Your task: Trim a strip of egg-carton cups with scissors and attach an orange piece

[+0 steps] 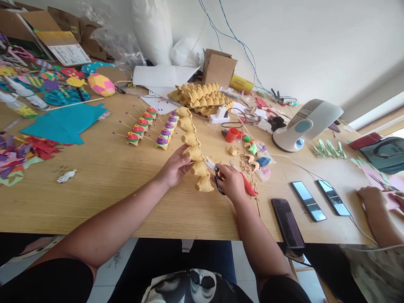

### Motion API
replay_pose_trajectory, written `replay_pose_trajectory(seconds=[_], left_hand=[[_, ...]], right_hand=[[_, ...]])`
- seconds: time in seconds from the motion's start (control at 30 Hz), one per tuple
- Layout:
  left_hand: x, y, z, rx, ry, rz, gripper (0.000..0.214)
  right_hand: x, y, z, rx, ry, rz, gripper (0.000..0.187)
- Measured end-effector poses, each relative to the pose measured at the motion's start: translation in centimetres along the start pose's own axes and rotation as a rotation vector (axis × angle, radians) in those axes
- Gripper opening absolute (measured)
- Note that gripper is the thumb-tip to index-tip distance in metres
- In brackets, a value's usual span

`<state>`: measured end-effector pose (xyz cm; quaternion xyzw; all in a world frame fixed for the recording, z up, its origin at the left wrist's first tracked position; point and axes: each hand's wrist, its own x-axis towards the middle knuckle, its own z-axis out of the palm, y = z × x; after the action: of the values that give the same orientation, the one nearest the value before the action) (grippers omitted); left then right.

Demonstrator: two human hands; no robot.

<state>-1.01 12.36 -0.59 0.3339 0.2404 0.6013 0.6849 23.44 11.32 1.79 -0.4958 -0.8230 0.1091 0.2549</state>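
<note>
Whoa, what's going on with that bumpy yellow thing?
A person's left hand is holding a bumpy egg-carton strip, and the right hand has scissors at its edge. Two painted strips stand farther back: a red-and-green one and a purple-topped one. At the far right, another person's hand is at some pink paper.
</note>
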Motion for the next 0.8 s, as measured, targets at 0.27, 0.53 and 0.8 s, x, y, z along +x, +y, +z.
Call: replay_pose_trajectory(seconds=[0.27,0.53,0.8], left_hand=[[0.29,0.34,-0.42,0.077,0.042,0.023,0.07],[0.25,0.13,-0.1,0.094,0.091,0.041,0.072],[-0.06,-0.18,0.29,-0.019,0.024,-0.015,0.061]], right_hand=[[-0.08,0.29,-0.61,-0.014,-0.095,0.042,0.032],[-0.01,0.39,-0.49,-0.039,-0.081,0.068,0.027],[-0.15,-0.35,-0.03,0.188,-0.113,0.101,0.019]])
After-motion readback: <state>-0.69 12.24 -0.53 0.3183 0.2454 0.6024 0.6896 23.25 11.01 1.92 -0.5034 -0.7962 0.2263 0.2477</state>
